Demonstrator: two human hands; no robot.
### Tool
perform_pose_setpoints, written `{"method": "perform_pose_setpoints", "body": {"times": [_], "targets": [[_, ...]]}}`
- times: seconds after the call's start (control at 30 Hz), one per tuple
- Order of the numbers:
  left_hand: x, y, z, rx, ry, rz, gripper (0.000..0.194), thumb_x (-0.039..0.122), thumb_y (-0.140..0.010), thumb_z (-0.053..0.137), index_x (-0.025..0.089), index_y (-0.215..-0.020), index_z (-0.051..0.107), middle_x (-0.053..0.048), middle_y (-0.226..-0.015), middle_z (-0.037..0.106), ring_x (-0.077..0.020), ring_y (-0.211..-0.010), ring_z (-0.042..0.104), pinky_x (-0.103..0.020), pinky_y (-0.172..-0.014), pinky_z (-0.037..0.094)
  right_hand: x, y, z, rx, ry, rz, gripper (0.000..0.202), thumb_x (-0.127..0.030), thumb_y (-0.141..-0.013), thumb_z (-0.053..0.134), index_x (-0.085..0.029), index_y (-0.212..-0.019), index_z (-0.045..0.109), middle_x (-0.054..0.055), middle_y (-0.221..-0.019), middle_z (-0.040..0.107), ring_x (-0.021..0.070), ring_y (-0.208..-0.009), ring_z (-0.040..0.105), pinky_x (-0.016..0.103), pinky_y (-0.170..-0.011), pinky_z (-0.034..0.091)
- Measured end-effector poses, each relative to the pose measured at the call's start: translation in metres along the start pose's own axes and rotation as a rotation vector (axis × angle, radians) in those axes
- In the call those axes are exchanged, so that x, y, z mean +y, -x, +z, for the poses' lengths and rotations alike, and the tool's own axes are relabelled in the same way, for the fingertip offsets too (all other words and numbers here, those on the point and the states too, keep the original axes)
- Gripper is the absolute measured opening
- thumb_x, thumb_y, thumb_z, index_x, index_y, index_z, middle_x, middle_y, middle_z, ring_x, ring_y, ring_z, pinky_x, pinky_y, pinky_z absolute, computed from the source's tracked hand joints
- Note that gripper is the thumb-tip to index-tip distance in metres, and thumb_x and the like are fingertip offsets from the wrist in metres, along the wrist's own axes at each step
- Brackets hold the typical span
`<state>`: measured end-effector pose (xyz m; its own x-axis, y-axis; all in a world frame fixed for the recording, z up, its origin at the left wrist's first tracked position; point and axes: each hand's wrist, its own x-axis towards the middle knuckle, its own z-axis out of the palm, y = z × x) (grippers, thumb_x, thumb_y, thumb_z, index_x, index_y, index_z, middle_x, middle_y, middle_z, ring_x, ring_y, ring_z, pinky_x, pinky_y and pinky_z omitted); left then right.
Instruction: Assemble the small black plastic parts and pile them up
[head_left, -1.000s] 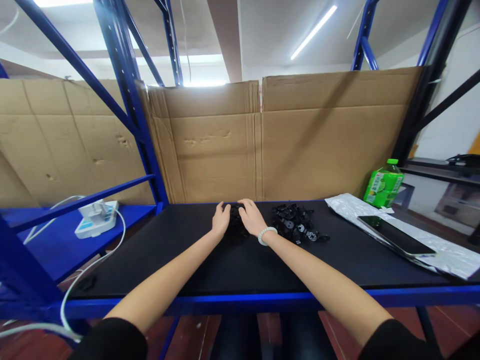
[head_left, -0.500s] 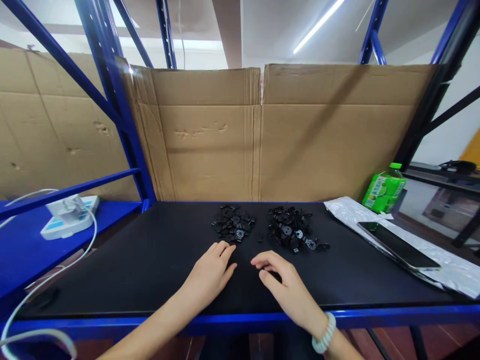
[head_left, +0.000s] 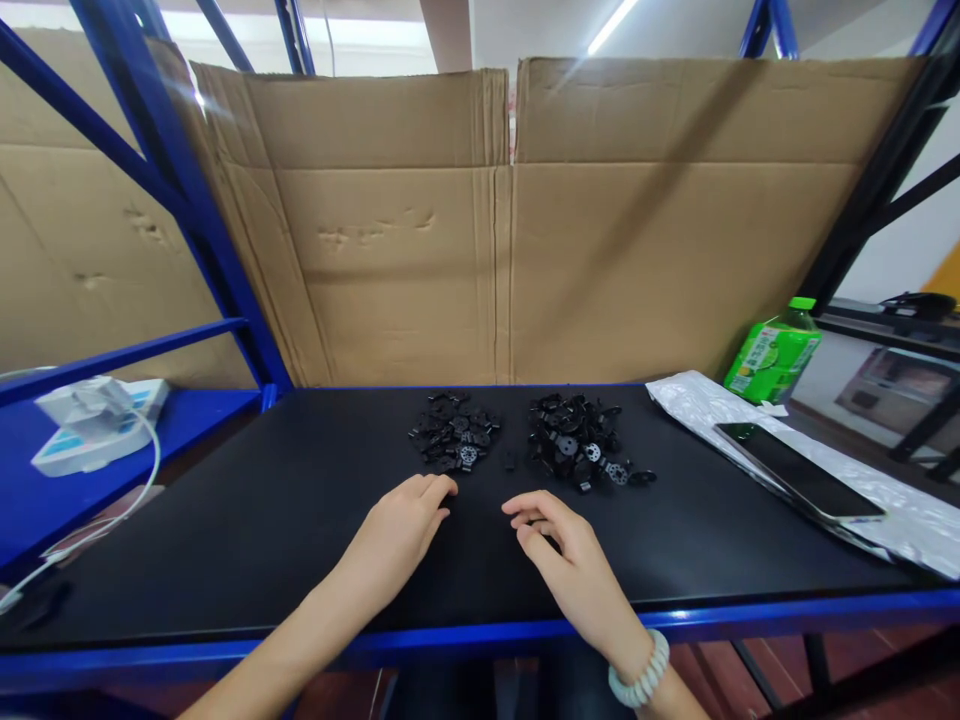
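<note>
My left hand [head_left: 405, 522] is over the black tabletop, just in front of the left pile of small black plastic parts [head_left: 456, 436]. Its fingers curl loosely, with the thumb a little apart below them, and nothing shows in it. To its right is my right hand [head_left: 564, 548], fingers bent and thumb apart, with no object visible between them. Beyond that hand lies a second, larger pile of black parts [head_left: 574, 440], some with round perforated discs. A single small black piece [head_left: 510, 460] sits between the piles. Neither hand visibly touches a part.
Cardboard panels [head_left: 390, 230] stand along the back edge. On the right lie a silvery sheet [head_left: 682, 392] and a phone [head_left: 799, 470], with a green bottle [head_left: 776, 352] behind. A white power strip [head_left: 97, 435] with a cable rests on the blue shelf at left.
The head view has tipped downward and come closer. My left hand has shifted slightly left, its thumb now nearer the fingers. My right hand keeps much the same pose.
</note>
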<state>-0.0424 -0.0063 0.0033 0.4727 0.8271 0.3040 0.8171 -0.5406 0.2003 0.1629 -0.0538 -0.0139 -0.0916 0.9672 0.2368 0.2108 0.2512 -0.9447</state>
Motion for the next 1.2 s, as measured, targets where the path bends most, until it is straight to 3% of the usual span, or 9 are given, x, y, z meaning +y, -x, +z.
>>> {"method": "perform_pose_setpoints", "body": {"times": [0.13, 0.23, 0.4, 0.53, 0.63, 0.77, 0.97, 1.2], "targets": [[0.015, -0.009, -0.008, 0.068, 0.361, 0.137, 0.030, 0.010, -0.083, 0.058, 0.017, -0.111, 0.065, -0.005, -0.091, 0.067, -0.0152, -0.072, 0.063, -0.028, -0.071, 0.054, 0.000, -0.003, -0.008, -0.055, -0.280, 0.095, 0.037, -0.026, -0.082, 0.055, -0.020, -0.119, 0.050, 0.008, -0.112, 0.058, 0.0195, -0.100, 0.057, 0.038, -0.090, 0.046], [0.028, -0.027, -0.014, 0.088, 0.643, 0.251, 0.022, 0.016, -0.083, 0.060, 0.018, -0.103, 0.070, -0.005, -0.094, 0.068, -0.0125, -0.071, 0.063, -0.023, -0.065, 0.054, -0.009, -0.015, -0.023, -0.282, -0.553, 0.270, 0.050, -0.026, -0.077, 0.064, -0.020, -0.123, 0.047, 0.010, -0.113, 0.057, 0.0214, -0.105, 0.057, 0.040, -0.090, 0.046], [0.039, -0.056, -0.004, 0.159, 0.874, 0.265, 0.018, 0.021, -0.077, 0.070, 0.017, -0.093, 0.074, -0.006, -0.086, 0.072, -0.0156, -0.074, 0.067, -0.026, -0.071, 0.057, -0.018, -0.050, -0.046, -0.642, -0.705, 0.324, 0.030, -0.022, -0.077, 0.062, -0.013, -0.106, 0.060, 0.010, -0.098, 0.065, 0.0220, -0.095, 0.064, 0.038, -0.086, 0.046], [0.036, -0.060, 0.010, 0.188, 0.917, 0.260, 0.018, 0.017, -0.077, 0.069, 0.014, -0.094, 0.075, -0.009, -0.087, 0.073, -0.0167, -0.074, 0.069, -0.027, -0.070, 0.058, -0.001, -0.067, -0.046, -0.777, -0.688, 0.315, 0.023, -0.024, -0.079, 0.058, -0.009, -0.096, 0.063, 0.011, -0.091, 0.066, 0.0175, -0.079, 0.065, 0.031, -0.076, 0.047], [0.031, -0.055, 0.016, 0.184, 0.908, 0.264, 0.017, 0.015, -0.075, 0.071, 0.015, -0.091, 0.076, -0.008, -0.085, 0.073, -0.0163, -0.072, 0.067, -0.025, -0.067, 0.057, 0.011, -0.070, -0.040, -0.815, -0.708, 0.337, 0.023, -0.026, -0.079, 0.055, -0.008, -0.092, 0.063, 0.011, -0.088, 0.065, 0.0148, -0.072, 0.063, 0.029, -0.070, 0.047], [0.029, -0.049, 0.019, 0.201, 0.862, 0.275, 0.016, 0.017, -0.073, 0.074, 0.016, -0.089, 0.077, -0.007, -0.080, 0.072, -0.0157, -0.069, 0.065, -0.025, -0.064, 0.054, 0.011, -0.066, -0.034, -0.748, -0.691, 0.345, 0.019, -0.020, -0.076, 0.058, -0.010, -0.092, 0.062, 0.005, -0.078, 0.061, 0.0147, -0.070, 0.061, 0.030, -0.068, 0.048], [0.031, -0.048, 0.024, 0.174, 0.808, 0.293, 0.019, 0.014, -0.071, 0.073, 0.016, -0.090, 0.076, -0.007, -0.081, 0.071, -0.0141, -0.062, 0.064, -0.025, -0.064, 0.054, 0.008, -0.063, -0.035, -0.709, -0.676, 0.335, 0.023, -0.011, -0.070, 0.057, -0.014, -0.092, 0.059, 0.002, -0.086, 0.058, 0.0156, -0.076, 0.064, 0.035, -0.076, 0.048], [0.035, -0.048, 0.027, 0.122, 0.789, 0.265, 0.016, 0.013, -0.069, 0.071, 0.017, -0.083, 0.076, -0.004, -0.074, 0.068, -0.0111, -0.052, 0.059, -0.023, -0.058, 0.052, 0.012, -0.064, -0.030, -0.718, -0.683, 0.347, 0.028, -0.007, -0.064, 0.054, -0.015, -0.090, 0.057, -0.001, -0.083, 0.059, 0.0114, -0.066, 0.062, 0.032, -0.073, 0.049]]}}
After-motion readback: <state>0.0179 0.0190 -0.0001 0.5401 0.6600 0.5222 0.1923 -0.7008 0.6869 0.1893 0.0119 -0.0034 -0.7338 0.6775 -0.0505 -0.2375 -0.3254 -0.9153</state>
